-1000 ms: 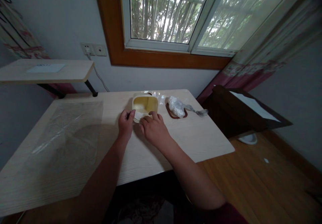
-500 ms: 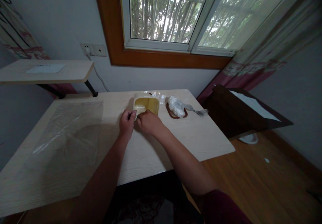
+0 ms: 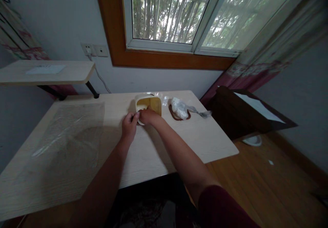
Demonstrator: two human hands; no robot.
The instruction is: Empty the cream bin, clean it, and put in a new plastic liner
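Note:
A small yellow square container stands near the far edge of the pale wooden table. My left hand rests on the table at the container's near left corner, its fingers curled against the rim. My right hand lies over the container's near edge with its fingers closed; what they pinch is hidden. The two hands touch at the fingertips.
A crumpled clear plastic bag lies on a brown ring to the right of the container. A clear plastic sheet covers the table's left part. A dark wooden cabinet stands to the right, a raised shelf at the left.
My right hand has moved forward and left from the table in front of the container onto its near edge. The white piece seen at the rim earlier is now covered. My left hand stayed.

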